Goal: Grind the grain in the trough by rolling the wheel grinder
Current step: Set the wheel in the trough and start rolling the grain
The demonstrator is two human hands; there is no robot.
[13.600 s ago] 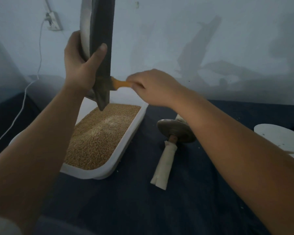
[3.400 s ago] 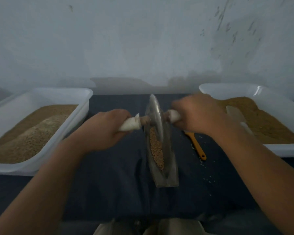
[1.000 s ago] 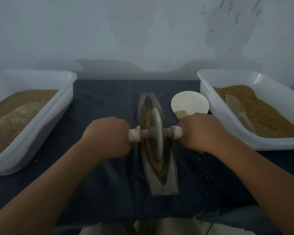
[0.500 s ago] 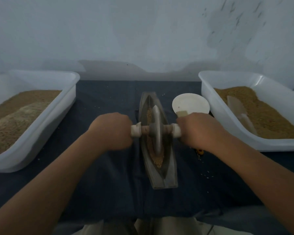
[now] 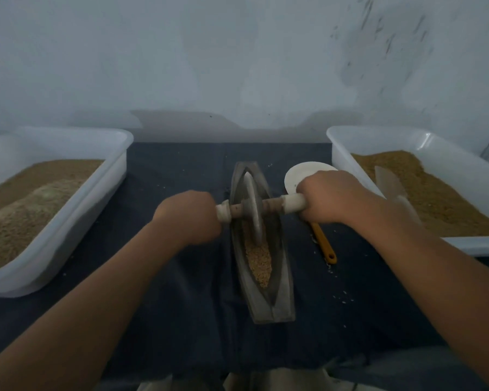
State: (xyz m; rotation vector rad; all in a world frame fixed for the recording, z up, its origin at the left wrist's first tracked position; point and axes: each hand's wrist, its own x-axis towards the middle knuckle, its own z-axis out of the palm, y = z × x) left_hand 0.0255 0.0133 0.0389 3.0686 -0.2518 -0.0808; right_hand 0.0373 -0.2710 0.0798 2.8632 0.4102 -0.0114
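A narrow boat-shaped metal trough (image 5: 277, 300) lies lengthwise on the dark cloth in the middle. Tan grain (image 5: 259, 258) fills its near half. The wheel grinder (image 5: 251, 207), a metal disc on a wooden axle with white-wrapped ends, stands upright in the far half of the trough. My left hand (image 5: 187, 218) is closed around the left handle. My right hand (image 5: 331, 197) is closed around the right handle, which sits a little higher, so the axle is slightly tilted.
A white tub (image 5: 76, 221) of grain stands at the left and another white tub (image 5: 347, 153) of browner meal, with a scoop (image 5: 390, 184) in it, at the right. A white round plate (image 5: 297, 173) and an orange-handled tool (image 5: 325, 244) lie right of the trough. Wall behind.
The wheel has rolled away from me toward the far end of the trough, both hands moving forward with it. More grain shows in the near half.
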